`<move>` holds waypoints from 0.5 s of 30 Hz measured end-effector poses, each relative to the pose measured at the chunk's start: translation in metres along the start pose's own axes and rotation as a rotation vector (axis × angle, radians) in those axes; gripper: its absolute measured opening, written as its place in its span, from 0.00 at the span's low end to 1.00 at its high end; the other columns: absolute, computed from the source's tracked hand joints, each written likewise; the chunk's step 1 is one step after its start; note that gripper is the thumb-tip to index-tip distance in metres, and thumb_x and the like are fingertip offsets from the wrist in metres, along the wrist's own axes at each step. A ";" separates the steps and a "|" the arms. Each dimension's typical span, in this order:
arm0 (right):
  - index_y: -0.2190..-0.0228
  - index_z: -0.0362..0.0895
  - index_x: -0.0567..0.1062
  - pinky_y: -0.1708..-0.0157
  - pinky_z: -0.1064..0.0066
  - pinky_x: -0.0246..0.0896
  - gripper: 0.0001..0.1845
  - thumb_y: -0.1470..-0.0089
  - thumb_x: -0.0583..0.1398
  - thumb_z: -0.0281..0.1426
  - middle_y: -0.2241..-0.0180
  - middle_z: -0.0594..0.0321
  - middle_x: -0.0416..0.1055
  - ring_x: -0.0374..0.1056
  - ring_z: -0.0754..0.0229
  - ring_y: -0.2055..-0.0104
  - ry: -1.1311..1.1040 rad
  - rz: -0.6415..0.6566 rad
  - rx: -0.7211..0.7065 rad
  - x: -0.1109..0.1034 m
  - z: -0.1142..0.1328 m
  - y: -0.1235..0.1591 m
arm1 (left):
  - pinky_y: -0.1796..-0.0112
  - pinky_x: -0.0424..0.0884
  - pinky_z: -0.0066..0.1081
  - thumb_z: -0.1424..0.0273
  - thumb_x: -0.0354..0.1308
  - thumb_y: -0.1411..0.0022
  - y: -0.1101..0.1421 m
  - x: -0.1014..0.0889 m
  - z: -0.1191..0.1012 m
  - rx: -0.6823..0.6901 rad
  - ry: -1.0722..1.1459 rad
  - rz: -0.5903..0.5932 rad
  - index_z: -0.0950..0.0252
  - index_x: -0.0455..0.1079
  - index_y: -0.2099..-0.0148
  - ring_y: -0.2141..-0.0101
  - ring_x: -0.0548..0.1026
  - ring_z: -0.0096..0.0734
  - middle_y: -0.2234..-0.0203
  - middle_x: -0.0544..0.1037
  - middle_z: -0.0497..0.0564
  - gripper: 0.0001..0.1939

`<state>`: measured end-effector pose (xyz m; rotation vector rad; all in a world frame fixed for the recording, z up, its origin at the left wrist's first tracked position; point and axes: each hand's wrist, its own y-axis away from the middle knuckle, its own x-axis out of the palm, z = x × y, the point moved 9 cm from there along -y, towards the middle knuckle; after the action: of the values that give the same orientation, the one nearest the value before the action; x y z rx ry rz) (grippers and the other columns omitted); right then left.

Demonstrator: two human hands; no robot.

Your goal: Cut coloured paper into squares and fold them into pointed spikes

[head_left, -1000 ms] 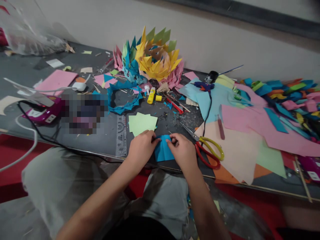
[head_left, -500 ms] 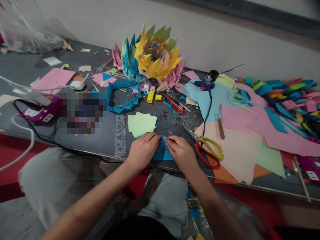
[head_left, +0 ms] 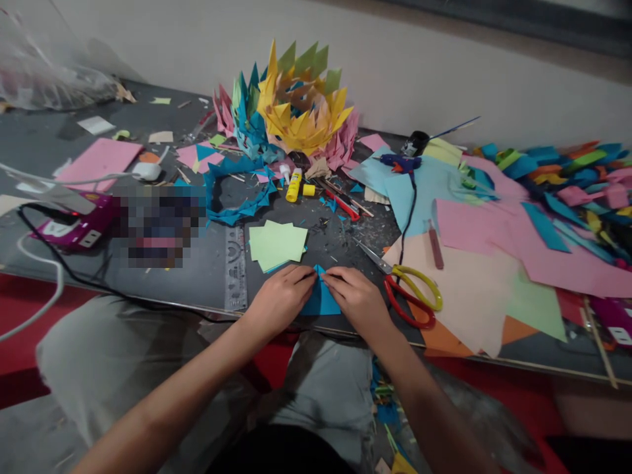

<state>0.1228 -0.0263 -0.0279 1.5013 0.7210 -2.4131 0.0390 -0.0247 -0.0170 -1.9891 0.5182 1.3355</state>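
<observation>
A sheet of blue paper (head_left: 322, 301) lies at the table's front edge, its top folded to a point. My left hand (head_left: 282, 289) is closed on its left side, fingertips at the fold. From the right, my right hand (head_left: 356, 293) pinches the same paper close to the tip. Both hands partly cover the sheet. Just beyond my left hand rests a small stack of pale green paper squares (head_left: 278, 242), with some blue showing beneath. Scissors (head_left: 412, 289) with red and yellow handles lie beside my right hand.
A clear ruler (head_left: 236, 266) lies left of the hands. Behind are a blue paper ring (head_left: 237, 214), a yellow glue stick (head_left: 293, 186), a red-handled cutter (head_left: 345, 205), folded-paper crowns (head_left: 303, 125) and a glue gun (head_left: 399, 162). Coloured sheets (head_left: 474, 230) cover the right; a purple power strip (head_left: 79, 224) stands left.
The top of the blue paper now shows a clearer point between my fingertips. Both hands stay on the sheet. The whole view has shifted slightly.
</observation>
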 end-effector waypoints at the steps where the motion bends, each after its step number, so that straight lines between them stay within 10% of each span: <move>1: 0.58 0.43 0.75 0.58 0.66 0.63 0.15 0.42 0.50 0.26 0.60 0.56 0.72 0.66 0.57 0.60 0.000 0.004 -0.001 0.000 0.000 0.000 | 0.59 0.71 0.36 0.75 0.46 0.36 0.000 0.000 0.000 0.000 0.009 0.006 0.71 0.70 0.58 0.62 0.72 0.35 0.62 0.75 0.57 0.12; 15: 0.60 0.43 0.75 0.60 0.65 0.64 0.15 0.42 0.50 0.25 0.61 0.55 0.72 0.66 0.56 0.61 -0.008 0.055 -0.063 -0.001 0.003 -0.004 | 0.57 0.70 0.35 0.75 0.47 0.36 0.001 0.002 0.001 0.022 0.048 0.034 0.71 0.70 0.57 0.60 0.71 0.35 0.60 0.74 0.56 0.11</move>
<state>0.1197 -0.0242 -0.0245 1.4670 0.7370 -2.3335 0.0385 -0.0245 -0.0197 -2.0067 0.5886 1.2997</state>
